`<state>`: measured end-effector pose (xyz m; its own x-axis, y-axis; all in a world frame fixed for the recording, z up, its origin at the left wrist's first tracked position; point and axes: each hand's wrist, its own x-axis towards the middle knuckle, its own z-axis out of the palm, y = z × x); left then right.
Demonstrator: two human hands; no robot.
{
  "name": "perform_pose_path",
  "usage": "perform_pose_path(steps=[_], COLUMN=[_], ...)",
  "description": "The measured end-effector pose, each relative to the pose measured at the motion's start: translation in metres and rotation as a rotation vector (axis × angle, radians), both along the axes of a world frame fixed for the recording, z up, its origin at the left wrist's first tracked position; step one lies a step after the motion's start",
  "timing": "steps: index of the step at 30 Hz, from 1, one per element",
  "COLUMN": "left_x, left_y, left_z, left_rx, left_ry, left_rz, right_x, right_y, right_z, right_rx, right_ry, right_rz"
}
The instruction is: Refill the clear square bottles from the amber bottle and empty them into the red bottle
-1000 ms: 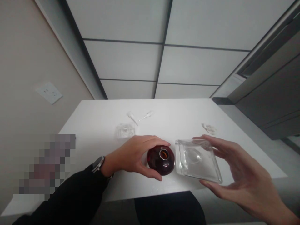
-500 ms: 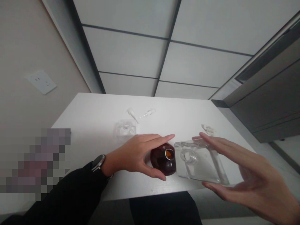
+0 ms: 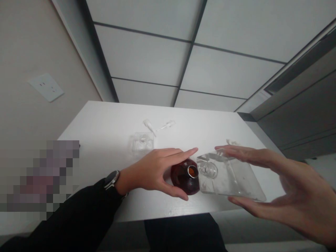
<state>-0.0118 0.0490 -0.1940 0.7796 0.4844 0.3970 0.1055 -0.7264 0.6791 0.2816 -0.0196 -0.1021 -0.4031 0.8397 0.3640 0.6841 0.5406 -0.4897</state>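
My left hand [image 3: 160, 170] is curled around a dark brown round glass bottle [image 3: 180, 180], thumb on the near side and fingers on the far side. Its uncapped mouth points up and to the right. In my right hand [image 3: 294, 185] is a clear square glass bottle [image 3: 233, 180], gripped across its sides near the base. That bottle is tilted well over, its neck end facing left, right beside the brown bottle's mouth. Whether any liquid is flowing I cannot tell. A smaller clear square bottle [image 3: 143, 143] stands on the table beyond my left hand.
Two clear-and-white slender nozzle pieces [image 3: 166, 125] lie farther back on the white table [image 3: 112, 117]. Something whitish [image 3: 231, 142] is partly hidden behind my right hand. A wall with a socket [image 3: 47, 87] is at the left; white panels rise behind the table.
The clear square bottle has tipped further over toward the brown bottle, its base swinging out to the right with my right hand. My left hand keeps its hold.
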Motion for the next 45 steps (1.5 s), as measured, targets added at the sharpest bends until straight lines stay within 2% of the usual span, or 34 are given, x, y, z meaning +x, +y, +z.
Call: perform_pose_path(steps=[10,21,39,45], left_x=[0.002,0.003,0.002,0.002], left_y=[0.0,0.001,0.002,0.0], left_z=[0.002,0.003,-0.001,0.002], left_rx=[-0.008,-0.024,-0.011,-0.026], left_ry=[-0.019,-0.022,-0.048,-0.017], left_rz=[-0.007,-0.01,-0.009,0.002], right_x=[-0.009,-0.011,-0.006,-0.01], right_y=[0.002,0.005,-0.002,0.0], right_z=[0.017,0.025,0.024,0.027], right_rx=[0.038,0.05,-0.004,0.047], right_ry=[-0.144,-0.168,-0.146,-0.202], right_rz=[0.018,0.049,0.001,0.04])
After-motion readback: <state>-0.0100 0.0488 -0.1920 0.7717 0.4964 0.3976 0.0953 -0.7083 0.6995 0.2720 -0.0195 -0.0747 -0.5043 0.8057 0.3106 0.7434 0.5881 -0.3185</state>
